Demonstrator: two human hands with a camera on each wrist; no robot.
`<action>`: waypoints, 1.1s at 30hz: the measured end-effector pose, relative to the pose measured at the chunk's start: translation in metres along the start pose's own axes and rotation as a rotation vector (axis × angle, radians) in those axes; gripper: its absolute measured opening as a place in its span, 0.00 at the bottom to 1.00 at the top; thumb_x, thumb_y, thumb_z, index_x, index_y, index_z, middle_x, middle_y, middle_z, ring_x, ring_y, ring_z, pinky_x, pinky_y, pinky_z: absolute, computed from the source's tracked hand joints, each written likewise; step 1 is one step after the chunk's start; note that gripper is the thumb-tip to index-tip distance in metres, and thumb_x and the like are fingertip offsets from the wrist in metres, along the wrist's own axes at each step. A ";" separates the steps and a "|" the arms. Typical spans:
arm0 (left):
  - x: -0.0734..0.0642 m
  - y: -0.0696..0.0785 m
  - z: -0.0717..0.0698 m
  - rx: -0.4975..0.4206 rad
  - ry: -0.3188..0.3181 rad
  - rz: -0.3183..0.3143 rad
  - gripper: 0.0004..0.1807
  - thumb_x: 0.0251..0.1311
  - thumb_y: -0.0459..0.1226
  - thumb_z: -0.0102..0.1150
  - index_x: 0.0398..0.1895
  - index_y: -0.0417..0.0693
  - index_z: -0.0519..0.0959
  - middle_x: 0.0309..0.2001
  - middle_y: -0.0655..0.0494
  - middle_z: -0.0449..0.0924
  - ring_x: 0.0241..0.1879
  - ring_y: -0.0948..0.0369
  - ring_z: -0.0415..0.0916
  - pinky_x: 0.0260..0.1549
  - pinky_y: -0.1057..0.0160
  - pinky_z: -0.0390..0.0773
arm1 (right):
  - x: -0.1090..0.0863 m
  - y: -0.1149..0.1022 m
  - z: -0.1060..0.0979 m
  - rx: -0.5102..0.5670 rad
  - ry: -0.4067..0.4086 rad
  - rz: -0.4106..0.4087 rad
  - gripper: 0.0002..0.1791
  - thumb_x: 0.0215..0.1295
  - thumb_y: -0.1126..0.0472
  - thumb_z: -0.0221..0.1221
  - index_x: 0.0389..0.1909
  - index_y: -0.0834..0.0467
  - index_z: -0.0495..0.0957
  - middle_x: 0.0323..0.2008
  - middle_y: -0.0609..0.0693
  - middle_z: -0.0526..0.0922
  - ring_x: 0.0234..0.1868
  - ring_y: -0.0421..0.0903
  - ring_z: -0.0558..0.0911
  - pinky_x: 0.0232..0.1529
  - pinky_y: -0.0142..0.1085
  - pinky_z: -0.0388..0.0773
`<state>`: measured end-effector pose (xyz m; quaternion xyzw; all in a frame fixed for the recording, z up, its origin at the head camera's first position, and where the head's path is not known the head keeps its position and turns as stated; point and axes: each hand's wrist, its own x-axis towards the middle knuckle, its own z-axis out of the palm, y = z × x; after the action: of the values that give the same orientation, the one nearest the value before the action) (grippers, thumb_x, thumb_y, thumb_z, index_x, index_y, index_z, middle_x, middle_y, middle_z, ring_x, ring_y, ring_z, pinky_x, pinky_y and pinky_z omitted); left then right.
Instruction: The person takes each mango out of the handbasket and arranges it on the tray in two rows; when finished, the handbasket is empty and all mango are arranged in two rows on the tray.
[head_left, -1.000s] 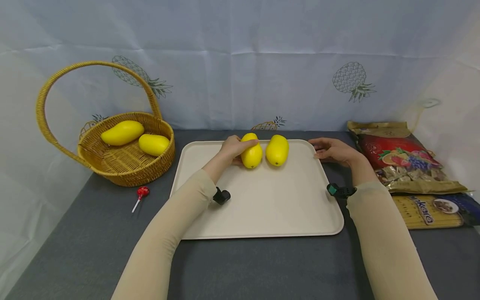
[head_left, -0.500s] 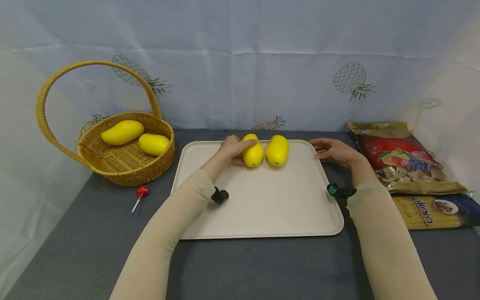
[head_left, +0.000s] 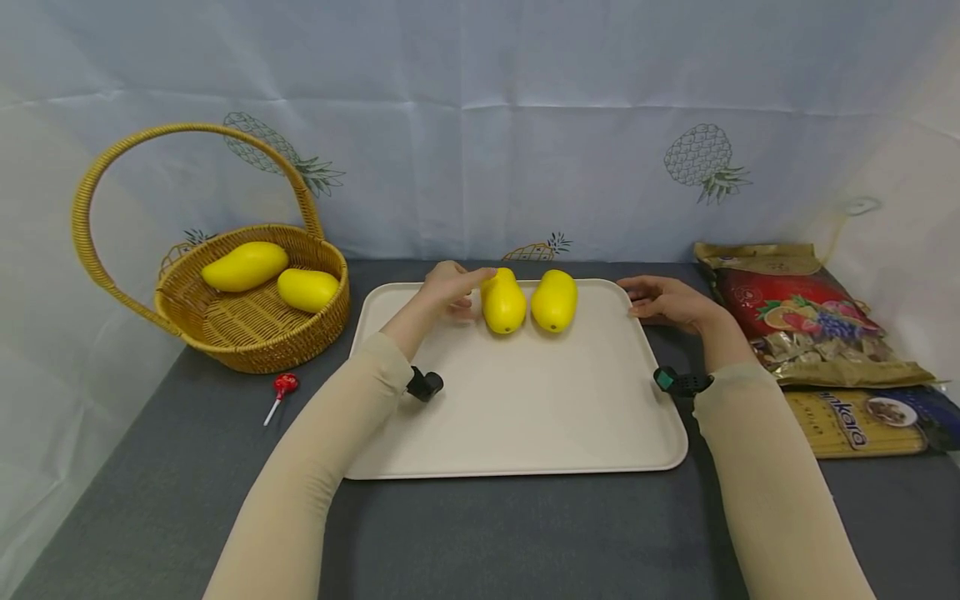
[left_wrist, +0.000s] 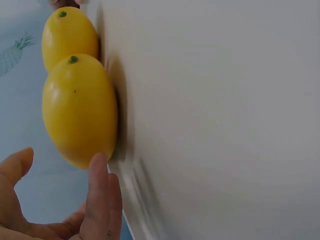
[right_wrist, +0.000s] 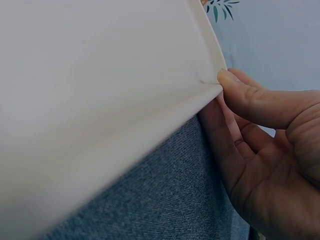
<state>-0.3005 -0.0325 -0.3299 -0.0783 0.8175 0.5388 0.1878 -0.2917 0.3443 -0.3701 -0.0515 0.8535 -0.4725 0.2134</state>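
Two yellow mangoes lie side by side at the back of the cream tray (head_left: 540,400), the left mango (head_left: 503,304) close to the right mango (head_left: 554,302). My left hand (head_left: 448,287) is just left of the left mango, thumb and fingers spread apart with nothing between them. In the left wrist view, its fingertips (left_wrist: 98,165) overlap the near end of that mango (left_wrist: 80,110). At the tray's back right corner, my right hand (head_left: 667,300) pinches the rim. The right wrist view has the thumb (right_wrist: 250,102) on the corner and the fingers beneath.
A wicker basket (head_left: 247,354) with a tall handle holds two more mangoes at the left. A red lollipop (head_left: 285,383) lies in front of it. At the right, a red candy bag (head_left: 795,304) rests against a pasta packet (head_left: 847,423).
My left hand has let go of the left mango and drawn back to the left, its fingers spreading. The mango stays on the tray. My right hand keeps its place at the corner.
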 end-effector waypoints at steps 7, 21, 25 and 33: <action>-0.008 0.013 -0.018 -0.003 -0.016 0.029 0.38 0.63 0.55 0.61 0.67 0.43 0.64 0.66 0.42 0.69 0.60 0.45 0.77 0.50 0.55 0.87 | 0.000 0.000 0.000 -0.009 -0.009 -0.026 0.37 0.70 0.62 0.59 0.76 0.61 0.54 0.55 0.52 0.67 0.47 0.36 0.74 0.48 0.22 0.82; -0.027 0.032 -0.071 -0.037 -0.002 0.116 0.37 0.68 0.54 0.54 0.72 0.44 0.58 0.71 0.38 0.63 0.65 0.44 0.71 0.57 0.55 0.83 | -0.001 -0.001 0.001 -0.002 -0.013 -0.015 0.38 0.69 0.62 0.59 0.76 0.60 0.54 0.57 0.54 0.66 0.47 0.36 0.74 0.49 0.22 0.81; -0.034 0.036 -0.092 -0.044 0.015 0.121 0.39 0.68 0.55 0.52 0.74 0.45 0.56 0.71 0.38 0.61 0.65 0.45 0.70 0.57 0.58 0.83 | -0.001 0.000 0.000 -0.004 -0.012 -0.019 0.38 0.69 0.62 0.59 0.76 0.60 0.54 0.57 0.54 0.67 0.47 0.36 0.74 0.49 0.22 0.81; -0.043 0.037 -0.135 -0.094 0.066 0.091 0.44 0.67 0.57 0.52 0.79 0.50 0.48 0.76 0.41 0.55 0.68 0.48 0.67 0.53 0.65 0.85 | -0.001 0.000 0.001 -0.001 -0.008 -0.018 0.37 0.69 0.62 0.59 0.76 0.60 0.55 0.56 0.52 0.67 0.47 0.37 0.74 0.49 0.21 0.81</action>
<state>-0.3034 -0.1434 -0.2342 -0.0673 0.7997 0.5817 0.1322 -0.2909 0.3440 -0.3699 -0.0612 0.8524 -0.4738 0.2124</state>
